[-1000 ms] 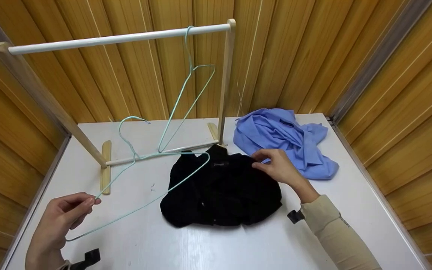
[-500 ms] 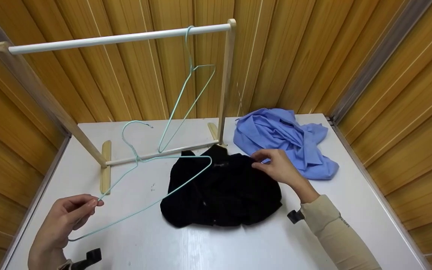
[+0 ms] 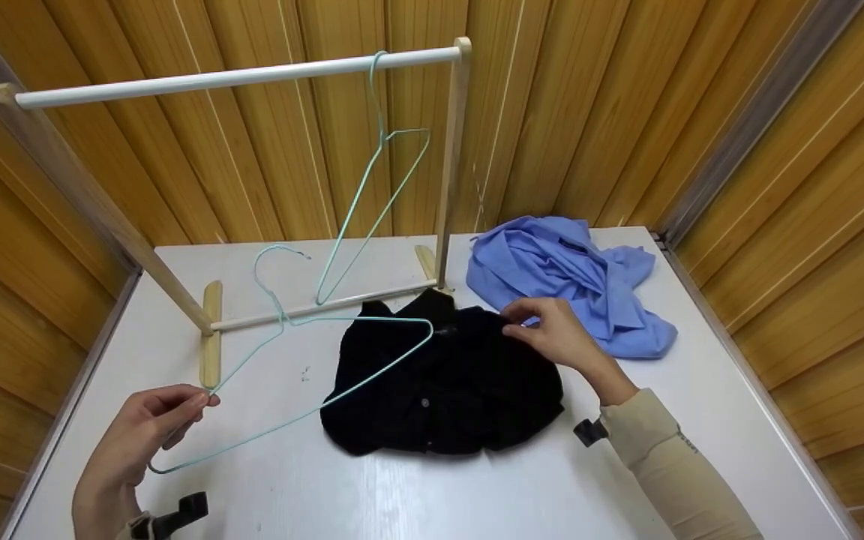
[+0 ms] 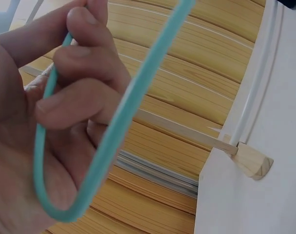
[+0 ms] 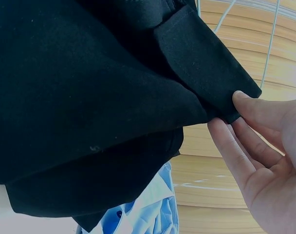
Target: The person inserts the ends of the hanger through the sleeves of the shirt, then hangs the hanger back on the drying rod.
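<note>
My left hand [image 3: 145,429] pinches one lower end of a mint-green wire hanger [image 4: 116,134] between thumb and fingers. In the left wrist view the bent wire end loops past the palm, with other fingers curled near it. The hanger's far shoulder overlaps a black shirt [image 3: 469,397] that lies bunched on the table. At the shirt's upper right, my right hand [image 3: 558,334] pinches its edge. Seen from the right wrist, thumb and fingers [image 5: 233,151] hold the corner of a dark collar-like flap. A small button shows on the shirt's front.
A clothes rack [image 3: 237,77] with a white bar and wooden posts stands behind the shirt. Another mint-green hanger [image 3: 361,186] hangs from its bar. A crumpled blue shirt [image 3: 544,266] lies at the back right. Wood-patterned walls [image 3: 582,112] enclose the white table.
My left hand has moved slightly right, carrying the hanger; its hook has dropped lower and its far shoulder sits further over the black shirt. The right hand stays still.
</note>
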`<state>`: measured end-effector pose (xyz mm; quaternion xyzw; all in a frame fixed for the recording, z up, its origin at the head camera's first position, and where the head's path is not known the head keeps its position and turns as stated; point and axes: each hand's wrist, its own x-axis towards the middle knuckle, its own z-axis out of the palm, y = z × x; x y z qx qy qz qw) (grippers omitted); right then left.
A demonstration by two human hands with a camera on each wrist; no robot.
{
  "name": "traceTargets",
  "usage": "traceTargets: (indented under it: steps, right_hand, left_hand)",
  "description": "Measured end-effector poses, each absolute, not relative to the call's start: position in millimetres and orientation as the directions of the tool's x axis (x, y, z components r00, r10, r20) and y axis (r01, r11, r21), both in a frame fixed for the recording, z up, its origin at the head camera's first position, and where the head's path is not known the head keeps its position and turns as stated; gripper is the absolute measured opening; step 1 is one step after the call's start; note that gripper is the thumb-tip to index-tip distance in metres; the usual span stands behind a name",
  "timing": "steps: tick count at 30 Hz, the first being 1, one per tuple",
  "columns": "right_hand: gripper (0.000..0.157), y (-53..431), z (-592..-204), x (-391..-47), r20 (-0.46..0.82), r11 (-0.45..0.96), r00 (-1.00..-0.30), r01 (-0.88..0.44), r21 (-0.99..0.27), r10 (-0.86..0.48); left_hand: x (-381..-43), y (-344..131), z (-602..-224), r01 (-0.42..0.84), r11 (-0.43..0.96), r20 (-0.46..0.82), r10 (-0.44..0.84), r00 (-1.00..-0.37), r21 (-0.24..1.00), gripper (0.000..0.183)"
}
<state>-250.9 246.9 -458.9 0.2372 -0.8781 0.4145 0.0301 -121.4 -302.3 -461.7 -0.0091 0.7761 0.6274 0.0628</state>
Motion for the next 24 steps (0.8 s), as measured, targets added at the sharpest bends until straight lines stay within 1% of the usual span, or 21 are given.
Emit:
traceTargets:
  steps: [3,7,16,24]
  right_hand:
    - [0.015,247,-460,-251,0.248,0.542,-0.888,-0.437,-0.717,-0.389]
    - [0.014,247,-460,-251,0.235,0.548,-0.896,-0.42,-0.723,-0.377]
    - [0.014,246,-459,-251,0.251,0.544,-0.887,-0.439,-0.715,-0.387]
    - [0.014,246,-458,-250,0.248,0.535,-0.888,-0.436,-0.724,-0.388]
  left_hand:
    - [-124,-301,-463,-0.116,0.266,-0.134,0.053,-0.99,0.957,0.025]
    - [-127,-298,-465,-0.111,0.29,-0.128,0.04,-0.991,0.951,0.023]
    - [-134,-290,-471,-0.091,0.27,-0.108,0.05,-0.993,0.959,0.021]
    - [-141,-280,-476,-0.041,0.251,-0.058,0.058,-0.997,0.967,0.018]
